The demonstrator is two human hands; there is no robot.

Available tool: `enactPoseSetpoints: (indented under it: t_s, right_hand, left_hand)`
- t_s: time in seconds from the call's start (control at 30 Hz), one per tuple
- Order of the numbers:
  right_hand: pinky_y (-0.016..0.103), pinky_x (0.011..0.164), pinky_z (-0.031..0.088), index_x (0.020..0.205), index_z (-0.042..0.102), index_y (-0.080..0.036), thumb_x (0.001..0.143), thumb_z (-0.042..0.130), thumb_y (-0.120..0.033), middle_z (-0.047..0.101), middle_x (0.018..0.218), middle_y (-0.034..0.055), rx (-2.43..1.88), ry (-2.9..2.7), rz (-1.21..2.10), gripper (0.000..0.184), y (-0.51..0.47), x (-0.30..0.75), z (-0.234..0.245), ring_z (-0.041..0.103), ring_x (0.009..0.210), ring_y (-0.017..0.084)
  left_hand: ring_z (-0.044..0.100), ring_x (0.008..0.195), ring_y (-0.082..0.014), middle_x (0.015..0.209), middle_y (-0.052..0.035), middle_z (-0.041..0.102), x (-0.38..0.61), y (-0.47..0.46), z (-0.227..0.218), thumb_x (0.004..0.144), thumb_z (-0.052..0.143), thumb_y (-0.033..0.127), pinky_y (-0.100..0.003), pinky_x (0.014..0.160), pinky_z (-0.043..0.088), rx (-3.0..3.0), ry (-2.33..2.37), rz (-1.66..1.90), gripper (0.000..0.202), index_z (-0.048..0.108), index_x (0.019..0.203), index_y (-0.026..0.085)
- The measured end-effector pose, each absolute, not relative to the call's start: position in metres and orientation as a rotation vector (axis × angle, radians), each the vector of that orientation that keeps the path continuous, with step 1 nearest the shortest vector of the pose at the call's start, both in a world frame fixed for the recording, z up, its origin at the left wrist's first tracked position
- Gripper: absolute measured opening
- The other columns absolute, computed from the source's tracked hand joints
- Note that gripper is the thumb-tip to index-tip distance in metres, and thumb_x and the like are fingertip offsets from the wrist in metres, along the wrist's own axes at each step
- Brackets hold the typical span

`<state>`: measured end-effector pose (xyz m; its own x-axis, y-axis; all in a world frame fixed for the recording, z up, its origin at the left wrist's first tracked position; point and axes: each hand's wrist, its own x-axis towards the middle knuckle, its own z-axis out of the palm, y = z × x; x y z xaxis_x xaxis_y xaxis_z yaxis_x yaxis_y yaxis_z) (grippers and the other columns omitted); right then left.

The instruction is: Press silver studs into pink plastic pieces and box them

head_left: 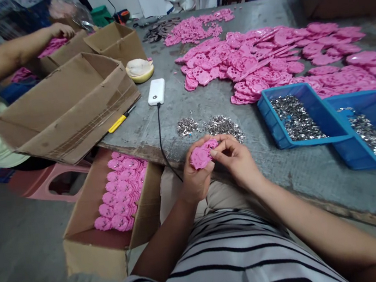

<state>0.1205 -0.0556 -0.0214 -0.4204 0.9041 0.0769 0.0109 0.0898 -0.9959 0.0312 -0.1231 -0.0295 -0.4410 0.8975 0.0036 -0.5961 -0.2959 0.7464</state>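
Observation:
My left hand (196,177) is closed around a pink moulded plastic piece (201,156) in front of my lap, at the table's near edge. The fingers of my right hand (234,155) pinch the piece's right side; whether they also hold a small part is hidden. Just beyond my hands lie two little heaps of shiny metal bits, a smaller heap (187,126) and a larger heap (224,126). Below the edge on the left, a cardboard box (96,261) holds stacked rows of pink pieces (121,192) with small metal specks on them.
Two blue trays, one nearer (265,120) and one further right (347,156), hold metal parts. Behind them spreads a pile of pink pieces (267,55). A white power bank (156,91), yellow cutter (118,123) and long carton (71,106) lie leftward. Another person's arm (18,55) reaches into a box.

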Motion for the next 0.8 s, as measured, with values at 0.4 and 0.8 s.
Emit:
enactPoseSetpoints:
  t_s: [0.4, 0.8]
  right_hand:
    - [0.035, 0.084, 0.044, 0.067, 0.060, -0.022, 0.073, 0.071, -0.037, 0.063, 0.089, 0.0034, -0.861, -1.398, 1.592, 0.020, -0.048, 0.129, -0.031, 0.056, 0.088, 0.019]
    - [0.035, 0.073, 0.042, 0.077, 0.065, -0.016, 0.078, 0.060, -0.019, 0.065, 0.076, 0.0073, -1.483, -2.122, 0.478, 0.006, 0.087, 0.156, 0.034, 0.057, 0.077, 0.021]
  left_hand:
    - [0.065, 0.100, -0.0211, 0.098, -0.0029, 0.069, 0.028, -0.117, -0.021, 0.059, 0.059, 0.006, -0.042, 0.091, 0.051, 0.267, 0.911, 1.819, 0.053, 0.052, 0.109, 0.023]
    - [0.067, 0.097, -0.0271, 0.096, -0.0023, 0.066, 0.023, -0.126, -0.026, 0.054, 0.063, 0.008, -0.044, 0.077, 0.056, 0.327, 1.023, 1.724, 0.059, 0.042, 0.106, 0.027]
